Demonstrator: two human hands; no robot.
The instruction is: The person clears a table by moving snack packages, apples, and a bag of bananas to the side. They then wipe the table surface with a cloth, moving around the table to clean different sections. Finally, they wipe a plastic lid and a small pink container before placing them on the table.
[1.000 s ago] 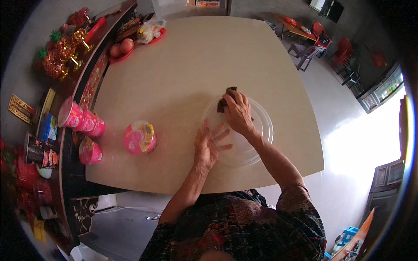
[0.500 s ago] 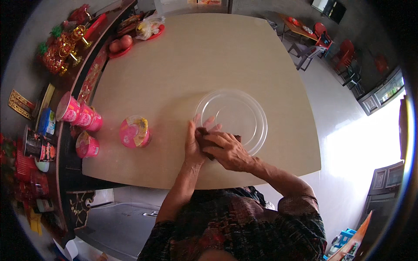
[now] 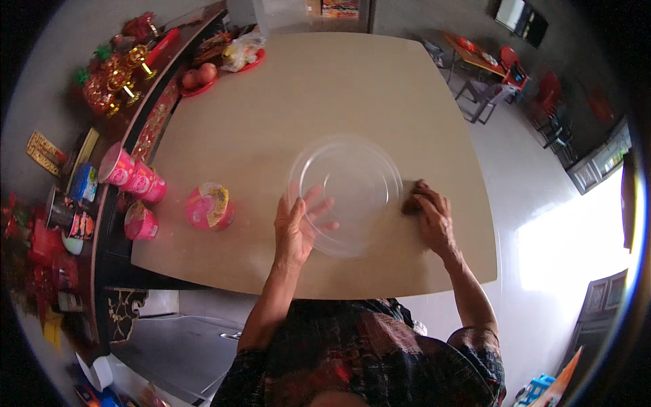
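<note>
A round clear plastic lid (image 3: 363, 197) is in front of me over the table, slightly blurred. My left hand (image 3: 296, 230) grips its left edge, with the thumb on the near face and the fingers showing through the plastic from behind. To the right of the lid, my right hand (image 3: 435, 220) is closed over a dark brown cloth (image 3: 411, 204) at the tabletop. Part of that cloth is hidden under the fingers. A pink cup (image 3: 210, 206) with a yellow-and-pink cover stands on the table, left of my left hand.
More pink cups (image 3: 141, 222) stand at the table's left edge, several stacked on their side by the dark shelf (image 3: 102, 271). Red plates with round fruit (image 3: 199, 76) and a bagged item (image 3: 241, 53) sit at the far left corner. Chairs (image 3: 485, 98) stand beyond the table's right side.
My right hand has moved right with the brown cloth, away from the lid. The lid and my left hand have shifted slightly left, and the left fingers now show through the lid.
</note>
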